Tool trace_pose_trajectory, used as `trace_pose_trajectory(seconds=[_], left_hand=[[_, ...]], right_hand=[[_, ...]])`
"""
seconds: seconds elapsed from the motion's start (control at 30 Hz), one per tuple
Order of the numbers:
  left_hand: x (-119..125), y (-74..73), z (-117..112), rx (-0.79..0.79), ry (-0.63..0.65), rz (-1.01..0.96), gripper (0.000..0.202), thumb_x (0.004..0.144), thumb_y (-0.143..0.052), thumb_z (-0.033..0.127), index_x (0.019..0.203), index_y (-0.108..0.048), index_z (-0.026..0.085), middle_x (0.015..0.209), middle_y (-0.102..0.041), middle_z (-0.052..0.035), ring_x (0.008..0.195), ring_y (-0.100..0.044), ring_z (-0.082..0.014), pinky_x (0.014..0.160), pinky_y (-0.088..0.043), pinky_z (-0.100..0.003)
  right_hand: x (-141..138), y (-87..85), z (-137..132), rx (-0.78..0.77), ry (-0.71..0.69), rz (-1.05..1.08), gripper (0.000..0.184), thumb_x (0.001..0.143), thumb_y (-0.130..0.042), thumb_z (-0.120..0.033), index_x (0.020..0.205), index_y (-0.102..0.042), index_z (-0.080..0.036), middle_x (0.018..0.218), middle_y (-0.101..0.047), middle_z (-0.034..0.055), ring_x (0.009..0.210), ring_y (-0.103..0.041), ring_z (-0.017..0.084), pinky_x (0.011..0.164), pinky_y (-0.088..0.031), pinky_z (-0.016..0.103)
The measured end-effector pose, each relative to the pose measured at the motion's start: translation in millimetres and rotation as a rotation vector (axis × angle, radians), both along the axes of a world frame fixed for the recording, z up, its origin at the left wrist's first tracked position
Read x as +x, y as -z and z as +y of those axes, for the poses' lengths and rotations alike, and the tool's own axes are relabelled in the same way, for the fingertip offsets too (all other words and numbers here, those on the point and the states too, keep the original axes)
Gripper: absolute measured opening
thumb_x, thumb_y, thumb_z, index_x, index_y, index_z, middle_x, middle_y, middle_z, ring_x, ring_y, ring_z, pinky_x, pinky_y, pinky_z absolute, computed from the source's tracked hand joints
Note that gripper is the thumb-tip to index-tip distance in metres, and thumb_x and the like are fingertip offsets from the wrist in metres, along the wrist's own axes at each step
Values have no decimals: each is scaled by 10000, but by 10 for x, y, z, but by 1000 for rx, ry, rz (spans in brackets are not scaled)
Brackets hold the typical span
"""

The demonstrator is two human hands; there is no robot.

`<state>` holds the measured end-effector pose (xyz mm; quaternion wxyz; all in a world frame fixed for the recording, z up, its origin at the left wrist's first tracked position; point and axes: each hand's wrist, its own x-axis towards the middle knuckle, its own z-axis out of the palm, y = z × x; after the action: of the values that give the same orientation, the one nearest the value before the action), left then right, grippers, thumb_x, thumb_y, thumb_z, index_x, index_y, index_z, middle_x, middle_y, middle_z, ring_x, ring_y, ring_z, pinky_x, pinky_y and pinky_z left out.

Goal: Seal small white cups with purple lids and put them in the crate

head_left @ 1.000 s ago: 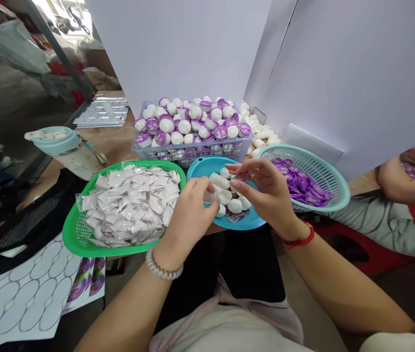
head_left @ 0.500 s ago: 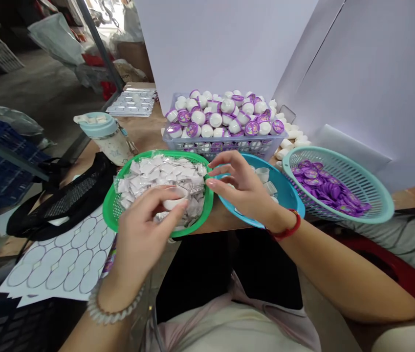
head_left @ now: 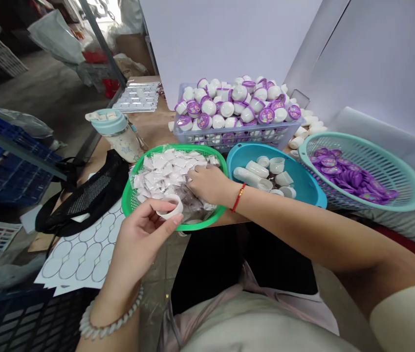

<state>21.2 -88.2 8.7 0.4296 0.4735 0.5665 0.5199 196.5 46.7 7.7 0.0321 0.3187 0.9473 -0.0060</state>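
Observation:
My left hand (head_left: 141, 230) is shut on a white plastic cup (head_left: 168, 208), holding it over the near rim of a green basket (head_left: 129, 203). My right hand (head_left: 209, 183) rests on the pile of small clear-and-white sachets (head_left: 166, 173) in that basket, with its fingertips hidden among them. To the right, a blue bowl (head_left: 276, 149) holds several loose white cups (head_left: 262, 176). Neither hand touches the bowl.
Behind stand a lilac basket (head_left: 236, 139) of purple-capped cups and a teal mesh basket (head_left: 361, 142) of purple lids. A water bottle (head_left: 110, 124), black mesh bag (head_left: 93, 195) and oval label sheet (head_left: 82, 254) lie left. A seated person's grey-trousered leg (head_left: 412, 225) shows right.
My right hand has moved left from the blue bowl into the sachets, uncovering the cups in the bowl. My left hand still holds the cup, now nearer the basket's near rim.

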Motion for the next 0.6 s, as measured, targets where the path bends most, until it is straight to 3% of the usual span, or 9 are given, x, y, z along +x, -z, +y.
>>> trace_pose_trajectory(seconds=[0.07,0.17,0.23,0.3,0.4,0.5,0.6], left_hand=[[21,24,-4,25,2,81,191,813,-861,351,907,-741,236,1068,-795,-57,1001,-750,-223,857,-629,-334],[117,51,-5,52,34,243,159,863,-812,339,949,-714,248,1089,-789,-54,1062,-754,-239,961,-622,-393],[229,44,-13,51,67,237,264,841,-828,311,1030,-648,272,1034,-786,-29,982,-776,-227,896,-649,-383],[364,21,-30,71,79,128,453,808,-850,267,1133,-537,308,984,-785,9,900,-796,-207,828,-669,-360],[557,-6,-72,166,99,93,539,798,-870,239,1188,-511,336,1053,-795,18,965,-804,-200,855,-672,-342],[695,10,-129,290,126,257,335,839,-862,292,1114,-677,344,1124,-806,15,1058,-791,-222,917,-662,-351],[780,64,-171,345,98,393,200,845,-857,413,1019,-772,364,1128,-833,19,1013,-806,-262,847,-679,-362]], right_hand=[[160,-90,-60,45,17,109,252,993,-544,-81,1056,-784,-119,1203,-751,187,1197,-634,348,934,-495,443],[362,-264,-241,-82,115,512,124,967,-734,-240,1074,-773,-191,1093,-786,95,1065,-679,282,912,-505,389],[460,-337,-408,-215,111,768,143,941,-795,-329,1051,-769,-242,1026,-798,35,962,-704,231,865,-526,347],[545,-342,-572,-252,67,911,73,955,-776,-307,1007,-768,-258,974,-803,11,921,-716,211,876,-538,344],[698,-292,-771,-153,50,992,47,978,-735,-242,961,-778,-239,1054,-787,63,1014,-718,225,961,-541,388],[897,-313,-943,-109,38,924,138,1027,-672,-278,999,-797,-229,1197,-739,124,1114,-693,239,1030,-537,427],[1143,-382,-1069,-179,-33,849,190,1047,-652,-340,1085,-793,-218,1259,-710,150,1205,-671,227,1101,-530,407]])
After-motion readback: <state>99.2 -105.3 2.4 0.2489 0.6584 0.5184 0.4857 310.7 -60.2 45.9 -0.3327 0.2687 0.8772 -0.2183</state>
